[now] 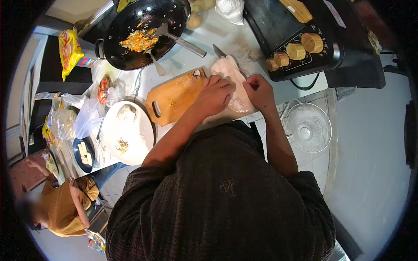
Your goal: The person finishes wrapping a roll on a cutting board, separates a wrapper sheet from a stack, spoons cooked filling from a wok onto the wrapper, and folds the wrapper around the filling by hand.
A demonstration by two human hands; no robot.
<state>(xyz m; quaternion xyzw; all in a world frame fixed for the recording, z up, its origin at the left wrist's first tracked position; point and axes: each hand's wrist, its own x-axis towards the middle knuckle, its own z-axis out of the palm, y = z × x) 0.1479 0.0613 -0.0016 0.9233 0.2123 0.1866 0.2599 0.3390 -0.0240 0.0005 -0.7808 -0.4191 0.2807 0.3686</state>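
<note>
Touching a pale sheet [238,92] are hands [214,95] [260,92]; a wok [126,24] holds food [138,40].

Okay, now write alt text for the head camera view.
A person's left hand and right hand touch a pale, flat sheet beside a wooden cutting board, a knife at the sheet's far end. Beyond, a wok holds shredded orange food and two utensils; a white plate sits at left, another person lower left.

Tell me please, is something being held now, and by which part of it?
The left hand touches the left side of a pale sheet, the right hand its right edge; whether either grips it cannot be told.
</note>
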